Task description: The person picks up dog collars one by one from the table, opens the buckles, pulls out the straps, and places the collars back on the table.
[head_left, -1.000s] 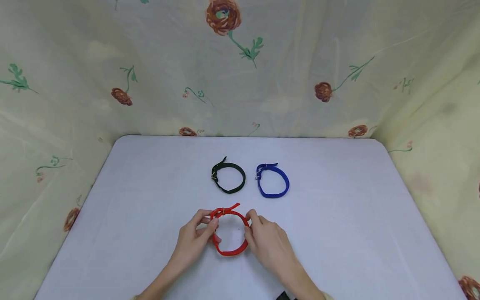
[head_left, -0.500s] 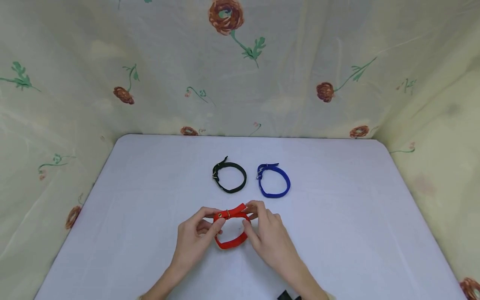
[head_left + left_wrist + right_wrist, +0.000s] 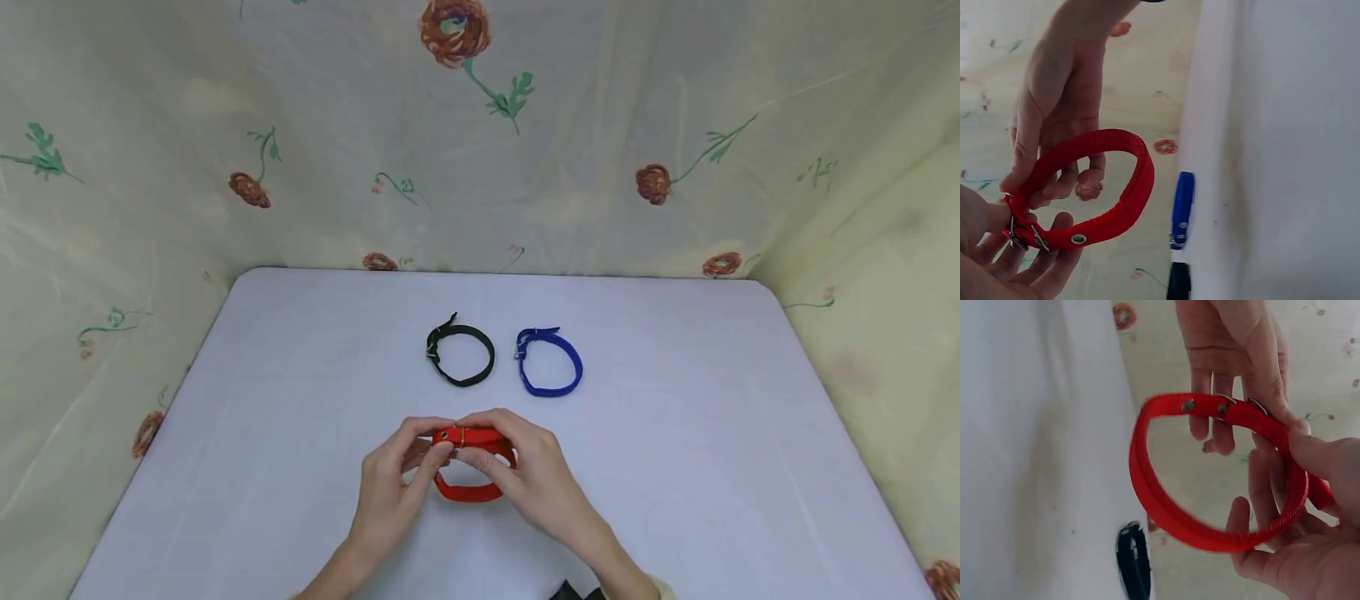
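Observation:
A red collar (image 3: 468, 493), its strap closed in a loop, is held up between both hands in the head view. My left hand (image 3: 390, 479) pinches it at the buckle end, thumb in front. From the other side my right hand (image 3: 536, 467) pinches the overlapping strap, with fingers behind and thumb in front. The left wrist view shows the metal buckle (image 3: 1019, 234) and a silver eyelet (image 3: 1079, 239) near the left fingers. In the right wrist view the loop (image 3: 1172, 522) is tilted, and the strap's tail pokes out beyond the right thumb.
Farther back on the white table (image 3: 262, 400) lie a dark green or black collar (image 3: 491, 358) and a blue collar (image 3: 577, 367), side by side, both buckled into loops. Floral cloth (image 3: 555, 183) hangs behind the table and at both sides. Something black (image 3: 567, 590) shows by the right wrist.
The right hand has moved from the loop's right side up and left to the strap by the buckle. The red collar has tipped, its band now facing the head camera.

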`<state>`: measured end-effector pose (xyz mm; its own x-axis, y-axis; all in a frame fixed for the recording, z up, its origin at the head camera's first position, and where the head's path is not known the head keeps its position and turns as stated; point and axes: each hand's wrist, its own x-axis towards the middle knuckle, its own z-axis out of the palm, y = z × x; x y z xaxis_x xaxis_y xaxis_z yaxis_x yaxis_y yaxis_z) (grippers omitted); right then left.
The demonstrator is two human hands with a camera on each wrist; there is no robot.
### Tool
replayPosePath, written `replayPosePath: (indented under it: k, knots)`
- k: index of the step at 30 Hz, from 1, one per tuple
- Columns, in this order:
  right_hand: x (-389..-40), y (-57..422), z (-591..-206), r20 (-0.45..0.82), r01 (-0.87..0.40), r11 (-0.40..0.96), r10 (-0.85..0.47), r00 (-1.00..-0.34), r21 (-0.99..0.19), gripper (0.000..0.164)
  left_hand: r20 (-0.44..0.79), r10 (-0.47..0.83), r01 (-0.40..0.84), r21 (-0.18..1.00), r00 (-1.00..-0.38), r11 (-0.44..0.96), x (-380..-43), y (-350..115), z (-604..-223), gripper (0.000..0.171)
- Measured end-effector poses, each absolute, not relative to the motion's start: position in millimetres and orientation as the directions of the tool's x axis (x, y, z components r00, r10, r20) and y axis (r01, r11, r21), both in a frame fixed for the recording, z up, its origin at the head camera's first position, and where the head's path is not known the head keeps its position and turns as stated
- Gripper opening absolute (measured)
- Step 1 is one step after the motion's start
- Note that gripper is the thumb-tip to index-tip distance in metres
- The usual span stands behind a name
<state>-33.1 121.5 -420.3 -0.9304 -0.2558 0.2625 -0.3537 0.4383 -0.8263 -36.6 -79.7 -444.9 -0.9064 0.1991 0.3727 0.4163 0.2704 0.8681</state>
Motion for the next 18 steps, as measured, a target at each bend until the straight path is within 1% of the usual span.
replayPosePath:
  k: [3, 5, 10, 13, 18]
  knots:
    - [-34, 119, -416, 0.281, -0.358, 0.386, -0.243, -0.929, -0.850, 0.025, 0.421, 0.170, 0.453, 0.849, -0.891, 0.271, -36, -79, -439, 0.026]
    - [-34, 118, -412, 0.288, -0.359, 0.371, -0.235, -0.929, -0.856, 0.024, 0.427, 0.141, 0.450, 0.845, -0.893, 0.288, -35, -77, -434, 0.026]
    - [-33, 116, -406, 0.288, -0.355, 0.386, -0.221, -0.932, -0.852, 0.022, 0.408, 0.082, 0.407, 0.835, -0.909, 0.370, -32, -76, -426, 0.024]
    - [-32, 115, -403, 0.296, -0.360, 0.408, -0.212, -0.931, -0.839, 0.022, 0.392, 0.070, 0.386, 0.834, -0.917, 0.394, -31, -77, -423, 0.023]
    - [-31, 117, -399, 0.295, -0.353, 0.410, -0.199, -0.934, -0.841, 0.022, 0.324, 0.043, 0.319, 0.889, -0.945, 0.329, -30, -76, -421, 0.025]
